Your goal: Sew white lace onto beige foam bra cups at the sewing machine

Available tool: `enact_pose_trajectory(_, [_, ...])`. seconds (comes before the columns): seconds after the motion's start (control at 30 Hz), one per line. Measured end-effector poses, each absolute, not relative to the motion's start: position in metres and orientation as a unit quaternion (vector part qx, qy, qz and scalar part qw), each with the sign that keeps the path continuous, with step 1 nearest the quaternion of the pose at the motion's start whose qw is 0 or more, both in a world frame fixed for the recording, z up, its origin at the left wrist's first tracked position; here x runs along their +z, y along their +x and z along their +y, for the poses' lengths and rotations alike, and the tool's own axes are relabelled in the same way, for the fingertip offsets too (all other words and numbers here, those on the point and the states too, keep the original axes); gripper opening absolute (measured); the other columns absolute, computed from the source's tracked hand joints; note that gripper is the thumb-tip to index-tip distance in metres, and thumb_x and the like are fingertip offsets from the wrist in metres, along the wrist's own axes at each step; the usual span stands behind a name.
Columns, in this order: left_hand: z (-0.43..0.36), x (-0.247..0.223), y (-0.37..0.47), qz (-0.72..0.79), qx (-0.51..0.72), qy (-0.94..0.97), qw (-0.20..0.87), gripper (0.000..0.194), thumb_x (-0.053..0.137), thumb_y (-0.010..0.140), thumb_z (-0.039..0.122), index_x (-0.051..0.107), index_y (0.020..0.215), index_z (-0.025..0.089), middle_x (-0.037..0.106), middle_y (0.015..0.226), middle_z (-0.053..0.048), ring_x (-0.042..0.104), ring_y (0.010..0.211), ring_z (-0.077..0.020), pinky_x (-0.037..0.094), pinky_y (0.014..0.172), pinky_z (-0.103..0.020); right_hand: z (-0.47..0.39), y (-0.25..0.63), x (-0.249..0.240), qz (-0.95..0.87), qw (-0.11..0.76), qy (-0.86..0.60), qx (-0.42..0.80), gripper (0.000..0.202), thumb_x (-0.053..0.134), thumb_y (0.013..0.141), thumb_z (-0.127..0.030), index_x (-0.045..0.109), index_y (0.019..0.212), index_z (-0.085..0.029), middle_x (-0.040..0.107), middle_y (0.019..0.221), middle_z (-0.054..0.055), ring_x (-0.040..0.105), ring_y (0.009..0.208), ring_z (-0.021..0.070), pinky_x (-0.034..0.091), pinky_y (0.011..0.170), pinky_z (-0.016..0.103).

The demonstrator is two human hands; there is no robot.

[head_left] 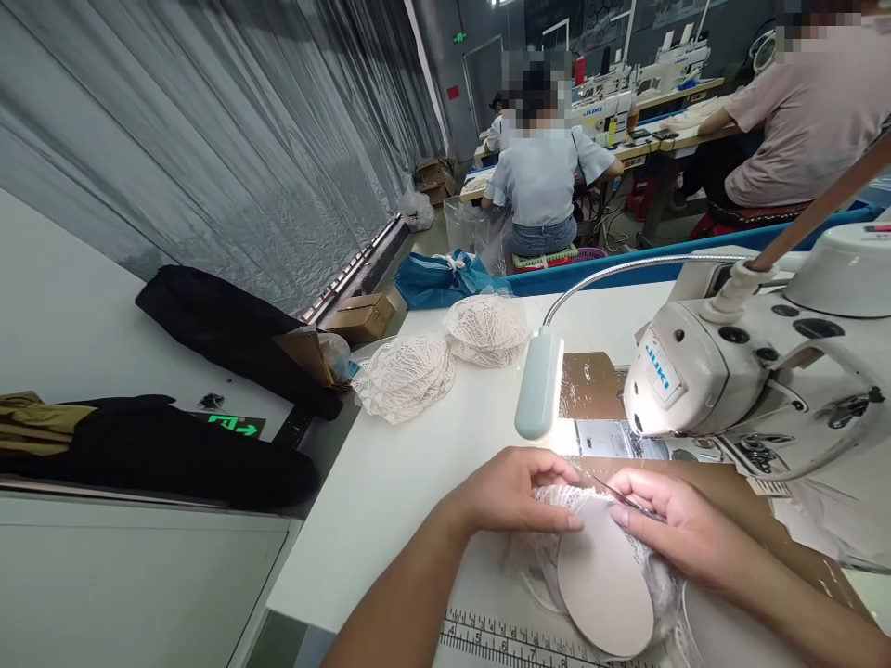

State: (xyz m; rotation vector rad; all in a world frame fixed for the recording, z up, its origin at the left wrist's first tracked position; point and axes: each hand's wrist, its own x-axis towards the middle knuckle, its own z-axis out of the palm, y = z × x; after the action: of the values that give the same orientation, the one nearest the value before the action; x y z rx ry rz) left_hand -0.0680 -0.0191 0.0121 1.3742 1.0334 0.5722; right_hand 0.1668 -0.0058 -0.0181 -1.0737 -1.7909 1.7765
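Observation:
A white oval pad (604, 580) with white lace fabric (561, 496) around its upper edge lies at the table's front. My left hand (519, 492) pinches the lace at the pad's upper left, thumb on top. On the right side, my right hand (668, 520) holds small scissors (630, 503) with the thin blades pointing up and left, and its thumb presses near the pad's top edge. More lace and another pale pad (724, 631) show at the lower right.
A white sewing machine (686, 371) stands at the right, with a lamp (539, 385) beside its needle area. Two lace piles (407, 376) (487, 329) sit at the table's back left. A printed ruler (508, 645) runs along the front. People sit at machines beyond.

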Motion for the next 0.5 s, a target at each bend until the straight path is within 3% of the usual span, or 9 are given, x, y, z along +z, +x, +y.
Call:
enact_pose_trajectory(0.13, [-0.022, 0.003, -0.048, 0.482, 0.231, 0.611, 0.584, 0.027, 0.074, 0.072, 0.037, 0.071, 0.087, 0.014, 0.063, 0.079, -0.001, 0.055, 0.073, -0.0139, 0.04, 0.065, -0.021, -0.005, 0.165, -0.015, -0.685, 0.194, -0.374, 0.595, 0.028, 0.051, 0.089, -0.049, 0.058, 0.083, -0.023, 0.061, 0.078, 0.0, 0.057, 0.075, 0.0184, 0.048, 0.066, 0.029])
enact_pose_trajectory(0.23, [-0.023, 0.0, -0.039, 0.486, 0.239, 0.608, 0.581, 0.025, 0.073, 0.072, 0.037, 0.069, 0.077, 0.013, 0.058, 0.071, 0.001, 0.052, 0.068, -0.0124, 0.037, 0.059, -0.02, -0.005, 0.161, -0.01, -0.711, 0.202, -0.381, 0.556, 0.026, 0.052, 0.09, -0.048, 0.058, 0.086, -0.023, 0.062, 0.086, 0.002, 0.057, 0.084, 0.0206, 0.048, 0.075, 0.032])
enact_pose_trajectory(0.4, [-0.023, 0.0, -0.037, 0.497, 0.221, 0.596, 0.591, 0.022, 0.074, 0.07, 0.034, 0.066, 0.072, 0.013, 0.051, 0.062, 0.004, 0.045, 0.06, -0.0097, 0.033, 0.054, -0.02, -0.002, 0.161, -0.013, -0.704, 0.235, -0.447, 0.499, 0.038, 0.043, 0.093, -0.053, 0.047, 0.069, -0.023, 0.047, 0.069, -0.001, 0.048, 0.068, 0.0173, 0.043, 0.062, 0.029])
enact_pose_trajectory(0.5, [-0.022, 0.002, -0.041, 0.477, 0.227, 0.59, 0.611, 0.024, 0.076, 0.07, 0.035, 0.069, 0.075, 0.013, 0.054, 0.066, 0.003, 0.048, 0.063, -0.0103, 0.036, 0.058, -0.02, 0.002, 0.169, -0.019, -0.685, 0.247, -0.44, 0.526, 0.033, 0.045, 0.091, -0.055, 0.052, 0.084, -0.024, 0.047, 0.07, -0.002, 0.046, 0.065, 0.0163, 0.041, 0.06, 0.029])
